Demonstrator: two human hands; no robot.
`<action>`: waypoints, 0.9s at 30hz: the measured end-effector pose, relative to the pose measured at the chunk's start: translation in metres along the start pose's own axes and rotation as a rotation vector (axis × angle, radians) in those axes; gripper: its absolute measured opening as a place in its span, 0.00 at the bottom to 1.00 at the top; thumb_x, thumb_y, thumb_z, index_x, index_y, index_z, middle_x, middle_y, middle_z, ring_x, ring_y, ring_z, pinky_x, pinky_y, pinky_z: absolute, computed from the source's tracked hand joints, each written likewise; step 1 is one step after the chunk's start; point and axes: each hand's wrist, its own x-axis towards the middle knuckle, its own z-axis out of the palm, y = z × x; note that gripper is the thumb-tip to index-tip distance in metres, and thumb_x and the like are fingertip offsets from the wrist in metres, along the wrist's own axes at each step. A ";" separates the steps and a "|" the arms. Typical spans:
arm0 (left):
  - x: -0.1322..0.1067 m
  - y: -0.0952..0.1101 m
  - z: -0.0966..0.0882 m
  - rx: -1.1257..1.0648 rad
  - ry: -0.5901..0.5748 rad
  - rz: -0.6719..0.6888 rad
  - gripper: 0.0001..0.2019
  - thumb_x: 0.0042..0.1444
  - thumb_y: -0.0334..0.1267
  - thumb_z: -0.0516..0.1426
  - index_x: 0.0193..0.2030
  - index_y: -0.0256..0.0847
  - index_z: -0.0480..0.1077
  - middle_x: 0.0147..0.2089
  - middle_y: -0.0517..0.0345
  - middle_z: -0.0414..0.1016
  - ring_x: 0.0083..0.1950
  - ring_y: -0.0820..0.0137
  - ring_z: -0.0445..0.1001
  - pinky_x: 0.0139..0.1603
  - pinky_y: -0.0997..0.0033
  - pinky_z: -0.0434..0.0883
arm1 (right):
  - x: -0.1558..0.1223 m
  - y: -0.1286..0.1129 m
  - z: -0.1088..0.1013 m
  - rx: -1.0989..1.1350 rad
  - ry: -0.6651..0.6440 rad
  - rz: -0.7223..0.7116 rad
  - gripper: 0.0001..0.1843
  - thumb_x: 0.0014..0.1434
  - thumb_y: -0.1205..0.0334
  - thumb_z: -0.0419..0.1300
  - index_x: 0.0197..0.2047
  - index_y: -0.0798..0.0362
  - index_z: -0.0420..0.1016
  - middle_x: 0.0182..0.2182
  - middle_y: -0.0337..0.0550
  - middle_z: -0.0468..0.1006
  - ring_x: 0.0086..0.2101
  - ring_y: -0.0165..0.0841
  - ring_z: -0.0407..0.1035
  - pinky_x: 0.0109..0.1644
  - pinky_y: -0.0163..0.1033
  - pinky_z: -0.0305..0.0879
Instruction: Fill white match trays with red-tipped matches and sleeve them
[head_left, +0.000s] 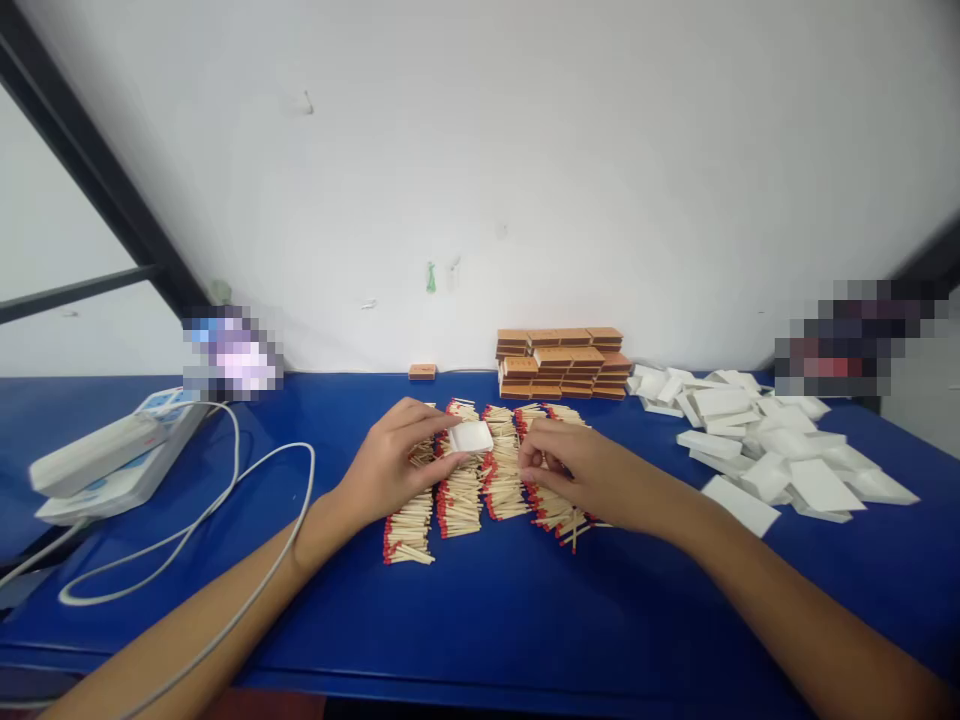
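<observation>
Rows of red-tipped matches (480, 480) lie on the blue table (487, 600). My left hand (394, 465) rests over the left rows and holds a small white box tray (471, 436) between thumb and fingers. My right hand (574, 465) lies on the right rows with its fingertips pinched together on some matches near the tray.
A stack of brown matchboxes (562, 362) stands against the white wall, with a single one (422, 372) to its left. A heap of white box trays (765, 440) covers the right side. At left are a white device (112, 460) and a looping white cable (225, 500).
</observation>
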 end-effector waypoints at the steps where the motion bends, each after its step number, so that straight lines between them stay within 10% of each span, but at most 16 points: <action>1: 0.000 0.000 0.000 0.002 -0.004 0.002 0.19 0.63 0.43 0.67 0.58 0.42 0.77 0.49 0.49 0.80 0.49 0.63 0.75 0.50 0.58 0.76 | 0.000 0.000 -0.001 -0.002 0.003 0.004 0.09 0.72 0.63 0.57 0.37 0.51 0.74 0.37 0.41 0.75 0.36 0.33 0.68 0.39 0.39 0.63; 27: -0.002 0.023 0.010 -0.130 -0.029 0.004 0.27 0.59 0.45 0.69 0.64 0.43 0.72 0.48 0.51 0.82 0.46 0.63 0.77 0.50 0.59 0.75 | -0.001 -0.011 0.010 -0.188 0.258 -0.220 0.10 0.72 0.67 0.55 0.39 0.52 0.76 0.36 0.43 0.76 0.34 0.33 0.71 0.38 0.38 0.65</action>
